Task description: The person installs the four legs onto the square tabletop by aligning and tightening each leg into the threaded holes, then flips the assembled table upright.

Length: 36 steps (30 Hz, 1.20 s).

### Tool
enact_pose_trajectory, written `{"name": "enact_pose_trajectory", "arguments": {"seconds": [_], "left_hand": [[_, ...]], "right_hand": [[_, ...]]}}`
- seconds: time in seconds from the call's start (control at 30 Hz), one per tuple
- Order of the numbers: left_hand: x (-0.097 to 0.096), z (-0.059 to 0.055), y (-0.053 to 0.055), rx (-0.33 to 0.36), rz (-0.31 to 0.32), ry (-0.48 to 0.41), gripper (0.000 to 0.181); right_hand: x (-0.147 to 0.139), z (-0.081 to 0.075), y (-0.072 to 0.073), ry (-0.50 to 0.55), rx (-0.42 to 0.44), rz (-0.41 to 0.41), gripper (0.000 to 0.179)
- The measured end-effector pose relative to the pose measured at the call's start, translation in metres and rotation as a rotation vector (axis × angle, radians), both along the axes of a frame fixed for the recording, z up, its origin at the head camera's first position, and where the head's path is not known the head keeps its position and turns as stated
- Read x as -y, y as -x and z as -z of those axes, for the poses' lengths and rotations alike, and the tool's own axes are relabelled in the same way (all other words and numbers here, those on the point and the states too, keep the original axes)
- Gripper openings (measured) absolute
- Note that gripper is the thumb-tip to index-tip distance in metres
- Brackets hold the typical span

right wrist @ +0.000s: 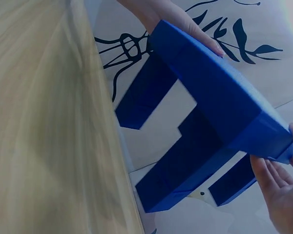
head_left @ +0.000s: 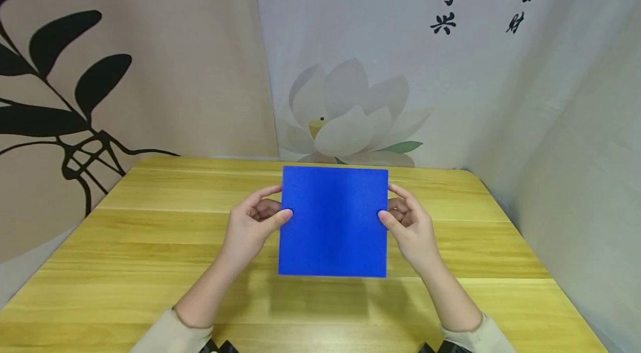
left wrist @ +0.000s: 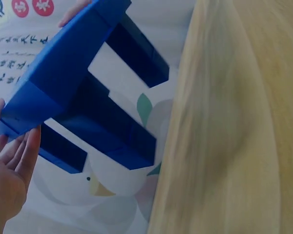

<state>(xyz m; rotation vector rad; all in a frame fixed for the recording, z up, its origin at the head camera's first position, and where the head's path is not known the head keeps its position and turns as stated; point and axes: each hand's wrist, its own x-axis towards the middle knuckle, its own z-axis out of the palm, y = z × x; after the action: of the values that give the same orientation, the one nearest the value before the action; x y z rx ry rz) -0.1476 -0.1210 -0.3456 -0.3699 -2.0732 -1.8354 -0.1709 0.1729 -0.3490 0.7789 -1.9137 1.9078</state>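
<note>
Both hands hold a small blue stool (head_left: pixel 333 222) with a square flat top and blocky legs. Its top faces the head camera, which hides the legs there. My left hand (head_left: pixel 252 219) grips the left edge, thumb over the top's face and fingers at the side and behind. On the opposite edge my right hand (head_left: pixel 410 225) has the same hold. The left wrist view shows thick legs (left wrist: pixel 122 131) slanting toward the tabletop. They stand clear of the wood in the right wrist view, where my right hand (right wrist: pixel 281 195) pinches a corner of the top.
A yellow wooden table (head_left: pixel 150 253) lies below the stool, with shadows on its front part. Behind it hangs a pale cloth (head_left: pixel 360 24) with a lotus print and dark characters. Another cloth with black leaves (head_left: pixel 65 41) hangs at the left.
</note>
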Motion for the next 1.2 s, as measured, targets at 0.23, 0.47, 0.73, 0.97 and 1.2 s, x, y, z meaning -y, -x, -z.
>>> {"name": "enact_pose_trajectory", "arguments": {"seconds": [0.23, 0.47, 0.73, 0.97, 1.2], "left_hand": [[-0.002, -0.002, 0.003, 0.040, 0.037, -0.034, 0.044], [-0.003, -0.005, 0.006, 0.178, 0.017, -0.050, 0.044], [-0.007, -0.007, 0.014, 0.256, -0.011, -0.065, 0.043], [-0.011, -0.006, 0.020, 0.335, -0.045, -0.082, 0.042], [-0.014, -0.004, 0.025, 0.409, -0.047, -0.116, 0.042]], "right_hand": [[0.000, -0.006, 0.003, -0.014, 0.167, 0.012, 0.048], [0.003, -0.007, 0.006, -0.054, 0.302, 0.041, 0.048], [0.006, -0.007, 0.010, -0.051, 0.431, 0.089, 0.043], [0.005, -0.008, 0.015, -0.028, 0.529, 0.070, 0.042], [0.005, -0.005, 0.020, 0.000, 0.612, 0.060, 0.041]]}}
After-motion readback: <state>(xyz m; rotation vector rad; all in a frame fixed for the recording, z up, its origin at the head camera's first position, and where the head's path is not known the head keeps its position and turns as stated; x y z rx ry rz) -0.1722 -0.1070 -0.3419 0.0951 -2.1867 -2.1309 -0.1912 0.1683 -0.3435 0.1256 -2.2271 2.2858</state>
